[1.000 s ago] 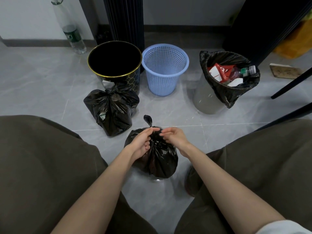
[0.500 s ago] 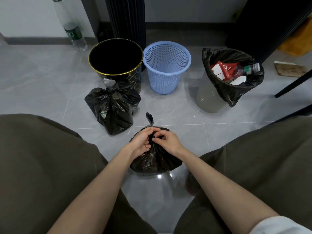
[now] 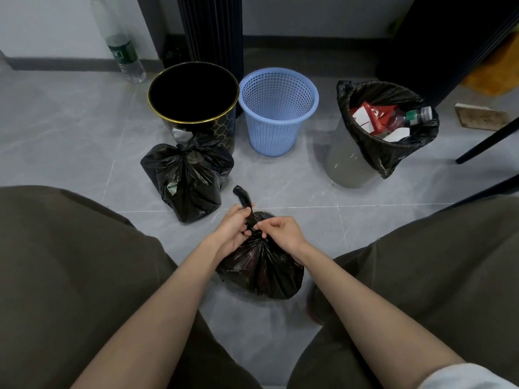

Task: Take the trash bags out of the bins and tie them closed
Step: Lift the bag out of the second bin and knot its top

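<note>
On the floor (image 3: 70, 122), left hand (image 3: 233, 231) and right hand (image 3: 283, 233) still pinch the neck of the trash bag (image 3: 264, 272).

Neck of the near bag (image 3: 264, 273) is covered where the left hand (image 3: 233, 228) and right hand (image 3: 282, 231) close round it; knot state cannot be told. Far-left clear bottle (image 3: 125, 56) is cut off by the top edge. Label (image 3: 172, 187) on the tied bag (image 3: 193, 175) is too small to read. Black bin (image 3: 224, 130) interior is lost in shadow.

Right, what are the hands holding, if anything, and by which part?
The left hand and right hand both pinch the near trash bag at its twisted neck.
</note>
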`<state>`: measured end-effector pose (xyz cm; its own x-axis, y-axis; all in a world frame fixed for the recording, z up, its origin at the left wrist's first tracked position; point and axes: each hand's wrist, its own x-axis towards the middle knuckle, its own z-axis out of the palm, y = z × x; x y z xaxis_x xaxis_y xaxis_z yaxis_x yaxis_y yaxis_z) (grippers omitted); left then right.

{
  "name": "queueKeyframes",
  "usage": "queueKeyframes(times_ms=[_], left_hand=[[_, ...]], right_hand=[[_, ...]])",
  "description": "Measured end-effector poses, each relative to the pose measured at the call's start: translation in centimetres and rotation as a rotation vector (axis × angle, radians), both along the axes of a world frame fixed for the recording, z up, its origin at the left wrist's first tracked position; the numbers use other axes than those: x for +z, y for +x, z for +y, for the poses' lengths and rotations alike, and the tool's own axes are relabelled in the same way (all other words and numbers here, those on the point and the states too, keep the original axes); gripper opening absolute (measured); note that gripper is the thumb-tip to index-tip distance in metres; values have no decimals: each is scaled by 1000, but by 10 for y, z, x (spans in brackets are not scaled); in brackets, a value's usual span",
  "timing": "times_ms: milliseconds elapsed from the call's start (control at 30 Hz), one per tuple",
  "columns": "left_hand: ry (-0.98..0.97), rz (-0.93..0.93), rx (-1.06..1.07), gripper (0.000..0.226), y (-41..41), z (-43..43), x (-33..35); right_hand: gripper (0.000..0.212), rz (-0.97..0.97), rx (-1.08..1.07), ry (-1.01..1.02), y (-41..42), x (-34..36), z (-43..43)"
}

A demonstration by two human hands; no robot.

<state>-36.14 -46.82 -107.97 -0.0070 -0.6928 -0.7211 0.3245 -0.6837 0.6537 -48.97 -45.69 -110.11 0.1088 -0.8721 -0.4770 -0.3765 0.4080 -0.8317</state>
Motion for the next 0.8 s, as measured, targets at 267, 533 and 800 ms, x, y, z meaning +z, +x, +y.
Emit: queueKeyframes(times_ms=[267,533,800], left_hand=[[41,96,260,30,-12,-11,4],[-67,199,229,33,-11,-24,19],[-252,-252,-273,19,-5,-25,30]], right_hand=[[15,122,7,-69,-6,1,1],[35,137,224,-155,-6,19,-4],[27,-25,166,-26,-5,27,-3]])
